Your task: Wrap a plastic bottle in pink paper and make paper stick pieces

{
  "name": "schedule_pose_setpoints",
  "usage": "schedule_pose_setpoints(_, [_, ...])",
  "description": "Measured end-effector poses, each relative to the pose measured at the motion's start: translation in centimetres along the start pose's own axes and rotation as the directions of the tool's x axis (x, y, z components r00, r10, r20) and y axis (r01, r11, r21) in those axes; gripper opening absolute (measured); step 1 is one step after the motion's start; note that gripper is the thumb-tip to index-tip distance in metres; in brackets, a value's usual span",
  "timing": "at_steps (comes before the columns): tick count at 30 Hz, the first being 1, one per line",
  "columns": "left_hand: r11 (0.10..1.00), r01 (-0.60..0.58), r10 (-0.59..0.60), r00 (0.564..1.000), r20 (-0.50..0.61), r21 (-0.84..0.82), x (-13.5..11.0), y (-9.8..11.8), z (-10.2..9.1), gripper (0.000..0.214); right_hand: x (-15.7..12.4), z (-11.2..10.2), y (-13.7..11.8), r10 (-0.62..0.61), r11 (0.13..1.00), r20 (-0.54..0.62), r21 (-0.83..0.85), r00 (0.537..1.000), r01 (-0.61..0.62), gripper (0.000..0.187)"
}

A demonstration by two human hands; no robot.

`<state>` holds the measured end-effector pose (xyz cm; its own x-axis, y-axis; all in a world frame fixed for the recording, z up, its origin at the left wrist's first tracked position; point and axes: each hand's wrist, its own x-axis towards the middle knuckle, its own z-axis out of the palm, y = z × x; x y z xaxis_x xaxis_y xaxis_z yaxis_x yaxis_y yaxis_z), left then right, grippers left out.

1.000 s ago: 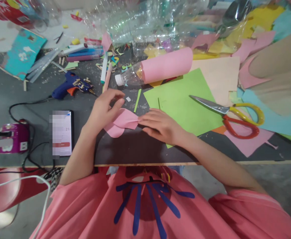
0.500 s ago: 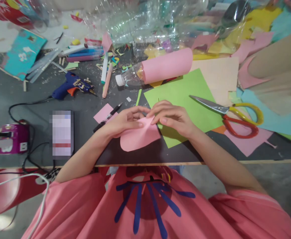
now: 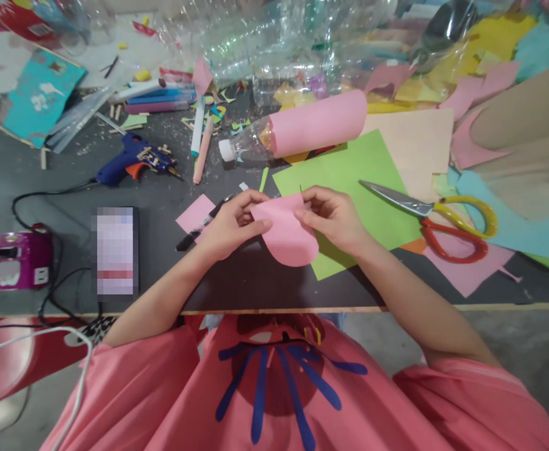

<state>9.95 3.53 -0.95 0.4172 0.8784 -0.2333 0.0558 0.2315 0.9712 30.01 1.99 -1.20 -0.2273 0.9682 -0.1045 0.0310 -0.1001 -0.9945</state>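
A pink paper piece with a rounded lower edge is held up between both hands, over the dark table. My left hand pinches its left side, thumb on the front face. On the right side, my right hand grips the paper near its upper corner, thumb also in front. Behind the hands lies a green paper sheet, with scissors resting partly on it. A black pen and a small pink paper square lie beside my left hand.
A plastic bottle wrapped in pink paper lies behind the green sheet. To the left are a blue glue gun, a phone and a purple box with cables. Clear plastic bottles and paper scraps crowd the back.
The pink paper has been turned and raised, its rounded edge now further right and its face flatter. My hands have moved apart, from close together to opposite sides of it.
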Motion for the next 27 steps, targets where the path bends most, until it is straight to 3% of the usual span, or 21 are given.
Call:
schedule_pose_setpoints(5, [0.996, -0.015, 0.011, 0.999, 0.041, 0.092, -0.3, -0.6, 0.0, 0.033, 0.0, -0.1, 0.0, 0.055, 0.996, 0.06, 0.06, 0.997, -0.059, 0.026])
schedule_pose_setpoints(9, [0.998, -0.061, 0.058, 0.992, -0.109, -0.029, -0.1, -1.4, -0.1, 0.04, -0.1, 0.8, 1.0, 0.062, 0.984, 0.028, 0.165, 0.998, -0.065, 0.038])
schedule_pose_setpoints(12, [0.994, -0.094, 0.084, 0.985, -0.154, -0.06, 0.0, -1.5, 0.3, 0.045, -0.7, 1.7, 1.2, 0.007, 0.999, 0.225, -0.033, 0.974, 0.0, 0.039])
schedule_pose_setpoints(15, [0.999, -0.049, 0.05, 0.997, -0.067, 0.014, -0.5, -1.2, 1.1, 0.049, -1.3, 2.4, 0.9, -0.044, 0.994, 0.33, -0.078, 0.943, 0.074, 0.045])
schedule_pose_setpoints(17, [0.996, -0.036, 0.034, 0.999, 0.016, 0.085, -0.8, -1.1, 1.4, 0.049, -1.5, 2.6, 0.9, -0.052, 0.998, 0.326, -0.006, 0.944, 0.057, 0.052])
schedule_pose_setpoints(20, [0.98, -0.093, 0.076, 0.992, 0.105, 0.175, -1.0, -1.1, 0.8, 0.047, -1.5, 2.4, 1.0, 0.057, 0.998, 0.223, 0.017, 0.973, -0.062, 0.058])
schedule_pose_setpoints(22, [0.947, -0.188, 0.184, 0.982, 0.039, 0.261, -0.7, -0.8, -0.5, 0.044, -1.4, 2.0, 0.8, 0.102, 0.995, 0.145, -0.012, 0.984, -0.102, 0.06])
schedule_pose_setpoints(23, [0.915, -0.229, 0.259, 0.965, -0.049, 0.332, -0.5, -0.5, -1.5, 0.042, -1.4, 1.8, 0.7, 0.097, 0.995, 0.123, -0.028, 0.988, -0.094, 0.06])
schedule_pose_setpoints(25, [0.83, -0.247, 0.413, 0.874, -0.254, 0.499, 0.0, 0.4, -4.0, 0.032, -1.2, 1.3, 0.4, 0.071, 0.996, 0.095, -0.052, 0.993, -0.066, 0.06])
schedule_pose_setpoints(27, [0.76, -0.176, 0.529, 0.727, -0.438, 0.626, 0.3, 1.6, -6.7, 0.016, -1.1, 0.9, 0.2, 0.066, 0.996, 0.046, -0.056, 0.997, -0.063, 0.06])
